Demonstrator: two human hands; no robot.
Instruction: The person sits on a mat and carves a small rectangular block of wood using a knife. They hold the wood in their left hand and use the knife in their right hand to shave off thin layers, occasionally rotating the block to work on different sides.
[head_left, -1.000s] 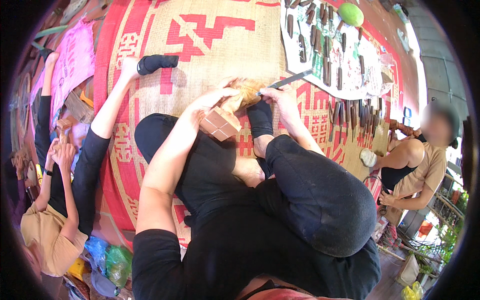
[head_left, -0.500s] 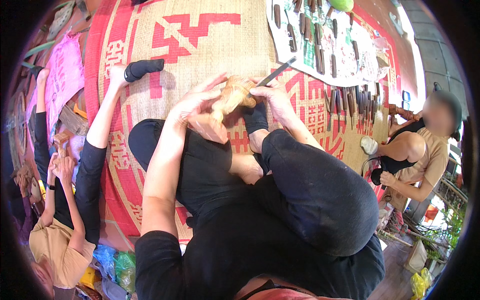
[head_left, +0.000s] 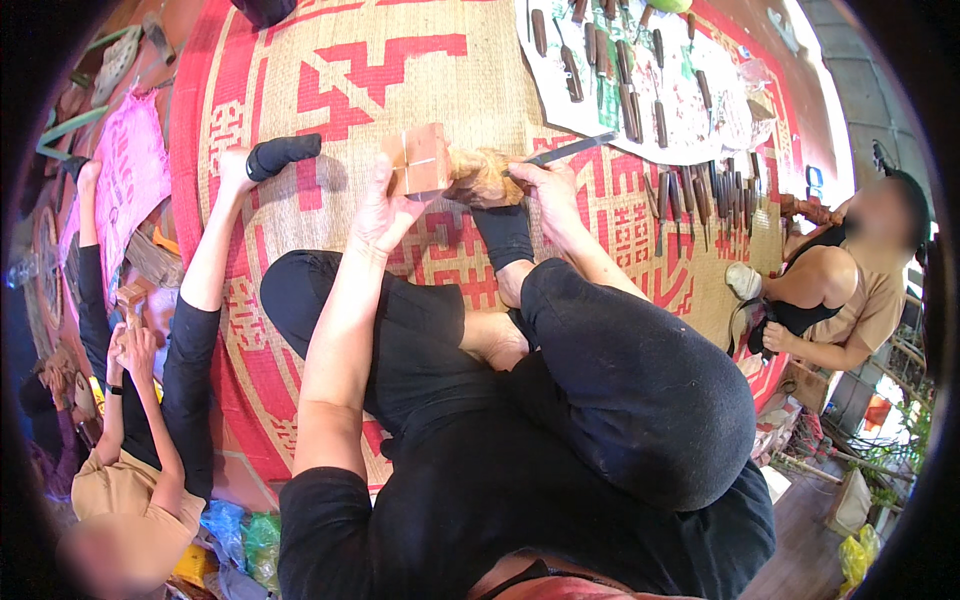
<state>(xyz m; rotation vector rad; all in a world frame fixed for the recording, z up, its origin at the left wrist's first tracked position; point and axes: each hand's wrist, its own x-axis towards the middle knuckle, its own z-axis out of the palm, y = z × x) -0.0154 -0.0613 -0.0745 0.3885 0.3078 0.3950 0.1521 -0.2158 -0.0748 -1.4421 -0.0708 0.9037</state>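
A pale wooden carving [head_left: 487, 178] with a square reddish-brown block base [head_left: 416, 160] is held above the mat, lying sideways. My left hand [head_left: 383, 212] grips the base from below, thumb up along its left side. Pencil-like cross lines mark the block's face. At the carving's other end, my right hand [head_left: 549, 192] is closed on a flat dark metal tool [head_left: 578, 149], which points up to the right. Its fingertips are close against the carved wood; whether the tool touches it is hidden. My black-socked foot [head_left: 505, 236] is just below the carving.
A red-patterned woven mat [head_left: 300, 60] spreads under me. Several wooden-handled tools lie on a white sheet [head_left: 550, 95] at the far right, with another row of tools [head_left: 700, 200] nearer. One person [head_left: 880, 290] sits at right; another [head_left: 130, 480], at left, handles a small wooden block [head_left: 131, 294].
The carving has been turned so its block base now faces up at the left. My left hand moved from its upper side to beneath the base. The tool in my right hand tilts flatter.
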